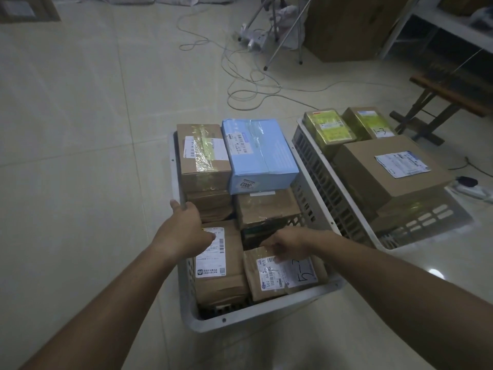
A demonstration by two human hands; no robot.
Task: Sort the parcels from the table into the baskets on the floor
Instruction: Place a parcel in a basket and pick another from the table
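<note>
Seemingly near the end of a placement, the head view looks down on a grey basket on the tiled floor, packed with parcels. The left hand reaches to the basket's left rim, thumb hooked over the edge and fingers stretched toward the brown parcel with a white label just inside; it looks relaxed and holds nothing, probably steadying the basket. The right hand rests on the far edge of a small brown parcel marked by hand in the basket's near right corner. Its fingers curl over that edge, but whether they pinch the parcel or merely press it down into the gap I cannot tell. At the basket's far end a blue parcel and a taped carton sit stacked high, above the rim. Right of this basket, touching it, a second basket carries larger boxes. No desk is in view.
</note>
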